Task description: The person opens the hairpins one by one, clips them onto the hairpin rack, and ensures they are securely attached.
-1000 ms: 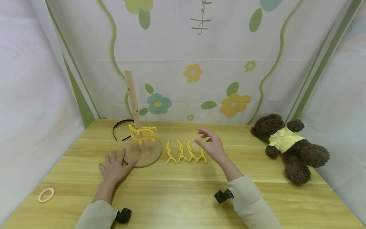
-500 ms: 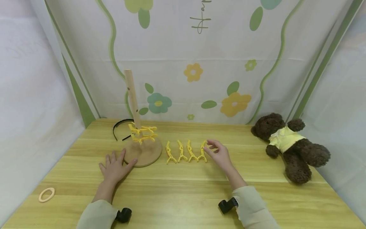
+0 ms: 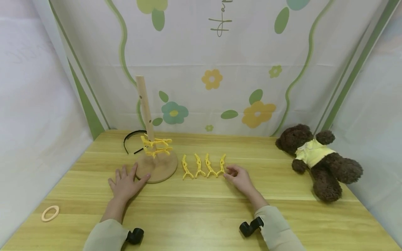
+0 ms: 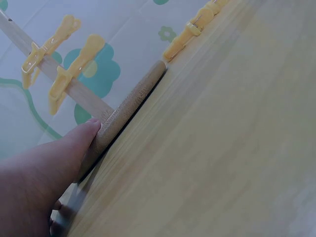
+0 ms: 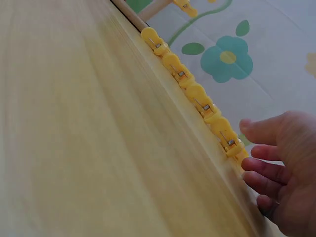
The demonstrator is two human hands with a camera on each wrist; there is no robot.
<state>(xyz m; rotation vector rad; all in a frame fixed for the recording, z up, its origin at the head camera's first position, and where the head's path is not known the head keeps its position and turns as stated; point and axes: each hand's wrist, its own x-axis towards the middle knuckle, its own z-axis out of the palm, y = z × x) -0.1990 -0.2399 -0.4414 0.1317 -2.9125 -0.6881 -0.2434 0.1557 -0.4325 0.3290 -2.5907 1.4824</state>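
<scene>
In the head view, several yellow alligator hair clips lie in a row on the table. My right hand (image 3: 240, 179) is beside the handle end of the rightmost hair clip (image 3: 221, 164). In the right wrist view, thumb and loosely bent fingers are apart, with no hair clip gripped between them. My left hand (image 3: 125, 186) spreads its fingers at the round base (image 3: 164, 169) of a wooden stand. Its thumb (image 4: 89, 129) rests on the base's rim in the left wrist view. Two more hair clips, an upper one (image 3: 161, 141) and a lower one (image 3: 159, 151), are clamped on the post (image 3: 144, 104).
A black headband (image 3: 126, 142) lies behind the stand. The wooden ring (image 3: 50, 213) is near the table's left edge. On the right lies a brown teddy bear (image 3: 314, 153) in a yellow shirt. A patterned cloth (image 3: 194, 45) hangs behind the table (image 3: 194, 216).
My right hand has come down and toward me, from above the row to the rightmost hair clip's handle end. My left hand stays at the stand's base.
</scene>
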